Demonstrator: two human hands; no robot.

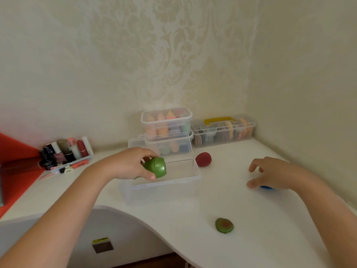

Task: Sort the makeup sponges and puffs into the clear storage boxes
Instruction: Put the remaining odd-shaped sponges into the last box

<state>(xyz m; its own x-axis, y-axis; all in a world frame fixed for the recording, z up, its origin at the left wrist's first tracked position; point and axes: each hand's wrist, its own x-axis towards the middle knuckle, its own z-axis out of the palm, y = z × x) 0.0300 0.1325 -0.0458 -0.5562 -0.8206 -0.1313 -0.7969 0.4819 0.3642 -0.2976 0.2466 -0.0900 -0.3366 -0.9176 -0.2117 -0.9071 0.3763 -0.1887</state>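
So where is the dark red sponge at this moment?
In the head view, the dark red sponge lies on the white table, just right of the open clear box and in front of the stacked boxes.

just one camera here, head-mounted, so it looked forward and down over the white desk (pixel 251 238) from above its near edge. pretty close in: both forearms filled the bottom of the frame, with the left hand (pixel 125 164) gripping a green sponge (pixel 156 167) near centre and the right hand (pixel 270 175) out at 3 o'clock. the stacked clear boxes (pixel 167 120) sat farther back at 12. it was wide-angle, so the wallpapered wall corner (pixel 249 74) filled everything toward 12 and 1 o'clock.
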